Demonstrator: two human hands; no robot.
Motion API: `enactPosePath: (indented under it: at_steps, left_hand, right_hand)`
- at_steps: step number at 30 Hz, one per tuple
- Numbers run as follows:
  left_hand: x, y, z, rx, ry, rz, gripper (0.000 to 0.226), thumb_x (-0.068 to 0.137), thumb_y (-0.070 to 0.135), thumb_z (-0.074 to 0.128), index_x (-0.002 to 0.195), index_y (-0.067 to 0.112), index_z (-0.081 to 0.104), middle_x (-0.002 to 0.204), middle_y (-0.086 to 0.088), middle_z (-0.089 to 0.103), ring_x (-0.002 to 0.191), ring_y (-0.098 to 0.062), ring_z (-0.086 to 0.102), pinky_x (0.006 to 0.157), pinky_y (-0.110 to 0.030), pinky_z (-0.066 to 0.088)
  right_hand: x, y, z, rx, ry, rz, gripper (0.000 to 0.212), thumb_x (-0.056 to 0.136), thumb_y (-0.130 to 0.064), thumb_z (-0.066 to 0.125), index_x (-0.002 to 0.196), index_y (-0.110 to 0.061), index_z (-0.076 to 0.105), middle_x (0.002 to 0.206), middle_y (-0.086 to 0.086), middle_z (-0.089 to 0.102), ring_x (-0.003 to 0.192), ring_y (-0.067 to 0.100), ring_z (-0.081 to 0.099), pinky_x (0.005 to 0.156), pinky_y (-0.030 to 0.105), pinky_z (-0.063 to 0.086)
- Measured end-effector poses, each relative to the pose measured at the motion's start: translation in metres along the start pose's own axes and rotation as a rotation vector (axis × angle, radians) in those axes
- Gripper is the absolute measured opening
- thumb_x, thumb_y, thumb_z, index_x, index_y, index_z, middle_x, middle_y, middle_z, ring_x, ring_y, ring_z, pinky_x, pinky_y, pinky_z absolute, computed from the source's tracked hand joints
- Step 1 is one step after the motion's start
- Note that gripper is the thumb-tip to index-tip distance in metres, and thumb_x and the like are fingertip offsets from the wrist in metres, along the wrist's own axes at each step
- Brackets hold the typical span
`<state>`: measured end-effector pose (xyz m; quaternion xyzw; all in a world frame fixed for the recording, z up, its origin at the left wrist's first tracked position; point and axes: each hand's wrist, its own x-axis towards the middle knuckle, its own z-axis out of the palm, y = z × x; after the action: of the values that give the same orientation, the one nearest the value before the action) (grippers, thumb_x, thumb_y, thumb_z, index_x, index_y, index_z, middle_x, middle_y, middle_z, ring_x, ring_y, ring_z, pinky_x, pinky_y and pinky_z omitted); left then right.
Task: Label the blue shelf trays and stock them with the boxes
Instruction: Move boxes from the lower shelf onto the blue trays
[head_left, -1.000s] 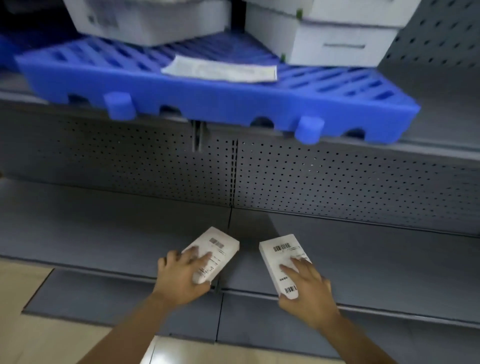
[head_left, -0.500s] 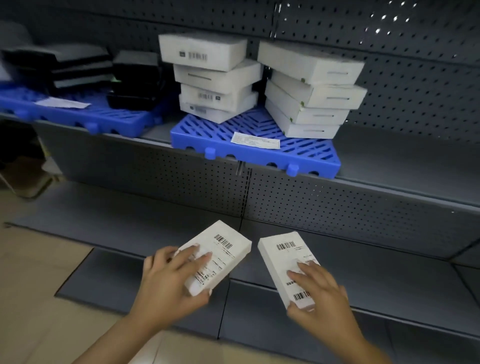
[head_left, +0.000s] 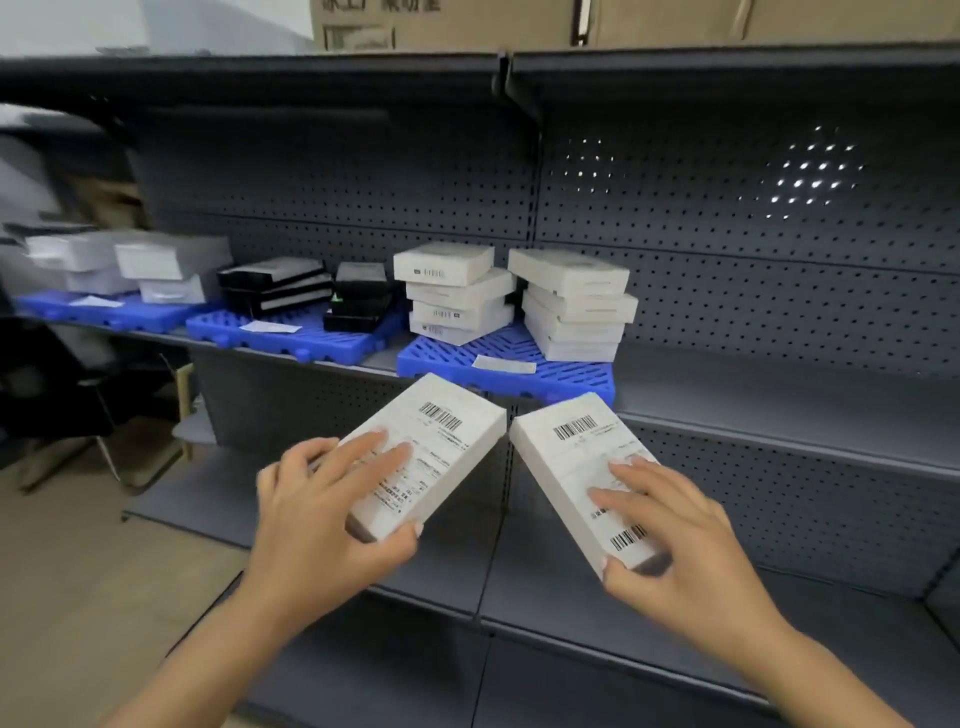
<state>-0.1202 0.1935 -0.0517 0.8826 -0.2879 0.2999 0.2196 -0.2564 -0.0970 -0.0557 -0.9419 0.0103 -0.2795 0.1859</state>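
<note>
Both boxes had risen from the low shelf toward the blue slatted plastic tray (head_left: 550, 382). The left hand (head_left: 317, 519) clasped one white barcoded cardboard box (head_left: 441, 441); the right hand (head_left: 675, 545) clasped the other white box (head_left: 576, 457). The two uneven white stacks (head_left: 571, 306) already filled the tray, so a nudge could likely topple them. A paper label (head_left: 504, 364) lay at the tray's front.

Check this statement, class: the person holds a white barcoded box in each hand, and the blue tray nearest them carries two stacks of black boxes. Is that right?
Not quite. The head view shows the left hand and right hand each holding a white barcoded box, but the nearest blue tray carries two stacks of white boxes. The black boxes sit on the next tray to the left.
</note>
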Motion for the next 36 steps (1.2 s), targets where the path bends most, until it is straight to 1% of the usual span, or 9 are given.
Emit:
enactPosePath:
  at_steps: [4,7,12,19,23,26,29,32,36]
  left_hand:
    - [0.059,0.007,-0.025,0.027,0.069,-0.010,0.069,0.063,0.069,0.047,0.125,0.041,0.057,0.137,0.016,0.049,0.114,-0.022,0.040,0.090,-0.038,0.024]
    - [0.107,0.007,-0.027,0.004,0.075,-0.066,0.074,0.062,0.074,0.039,0.128,0.043,0.053,0.140,0.017,0.045,0.115,-0.021,0.036,0.093,-0.039,0.024]
    - [0.183,-0.007,-0.018,0.050,0.028,-0.036,0.083,0.058,0.076,0.028,0.134,0.046,0.043,0.146,0.016,0.037,0.118,-0.019,0.028,0.091,-0.034,0.018]
    - [0.275,-0.039,0.012,0.128,-0.056,-0.017,0.072,0.066,0.073,0.034,0.132,0.047,0.044,0.142,0.014,0.042,0.116,-0.023,0.036,0.091,-0.035,0.021]
    - [0.311,-0.045,0.030,0.141,-0.136,-0.008,0.070,0.067,0.072,0.033,0.131,0.047,0.046,0.134,0.008,0.049,0.111,-0.026,0.040,0.093,-0.038,0.026]
    - [0.326,-0.045,0.038,0.152,-0.183,0.007,0.067,0.072,0.071,0.034,0.132,0.045,0.046,0.130,0.004,0.052,0.111,-0.029,0.042,0.094,-0.040,0.028]
    - [0.333,-0.041,0.043,0.155,-0.218,0.046,0.068,0.077,0.073,0.035,0.136,0.040,0.043,0.134,0.003,0.051,0.116,-0.028,0.044,0.098,-0.041,0.029]
    - [0.330,-0.038,0.040,0.123,-0.179,0.094,0.079,0.075,0.078,0.030,0.142,0.035,0.034,0.141,0.002,0.044,0.125,-0.025,0.041,0.102,-0.042,0.027]
    - [0.300,-0.040,0.017,0.095,-0.021,0.193,0.093,0.066,0.079,0.008,0.147,0.035,0.022,0.151,0.008,0.029,0.138,-0.014,0.026,0.111,-0.038,0.020]
  right_hand:
    - [0.055,-0.014,-0.029,0.015,0.082,0.027,0.059,0.062,-0.058,0.046,0.119,-0.046,0.057,0.136,-0.027,0.036,0.133,-0.004,0.022,0.103,0.031,0.021]
    - [0.098,-0.021,-0.046,-0.036,0.102,0.015,0.064,0.062,-0.061,0.042,0.122,-0.045,0.054,0.134,-0.027,0.034,0.132,-0.002,0.020,0.098,0.029,0.020]
    - [0.173,-0.026,-0.056,-0.130,0.089,0.062,0.050,0.077,-0.048,0.058,0.127,-0.042,0.051,0.143,-0.017,0.036,0.132,0.004,0.021,0.102,0.036,0.020]
    - [0.256,-0.017,-0.035,-0.176,0.119,0.168,0.053,0.072,-0.056,0.049,0.122,-0.041,0.055,0.133,-0.019,0.046,0.125,0.007,0.033,0.099,0.044,0.028]
    - [0.292,-0.014,-0.025,-0.275,0.122,0.189,0.064,0.065,-0.064,0.034,0.120,-0.041,0.058,0.127,-0.020,0.052,0.118,0.010,0.043,0.096,0.044,0.036]
    - [0.308,-0.013,-0.023,-0.258,0.100,0.244,0.062,0.065,-0.061,0.032,0.117,-0.040,0.060,0.126,-0.018,0.056,0.114,0.013,0.049,0.096,0.046,0.040]
    - [0.308,-0.013,-0.025,-0.292,0.077,0.267,0.057,0.073,-0.061,0.029,0.116,-0.039,0.060,0.123,-0.016,0.059,0.111,0.014,0.051,0.102,0.049,0.032]
    - [0.297,-0.018,-0.026,-0.371,0.085,0.198,0.059,0.079,-0.071,0.030,0.123,-0.040,0.053,0.129,-0.016,0.052,0.120,0.011,0.043,0.109,0.054,0.019]
    - [0.276,-0.037,-0.025,-0.375,0.100,0.032,0.070,0.076,-0.078,0.022,0.134,-0.044,0.042,0.144,-0.016,0.036,0.135,0.006,0.024,0.115,0.041,0.012]
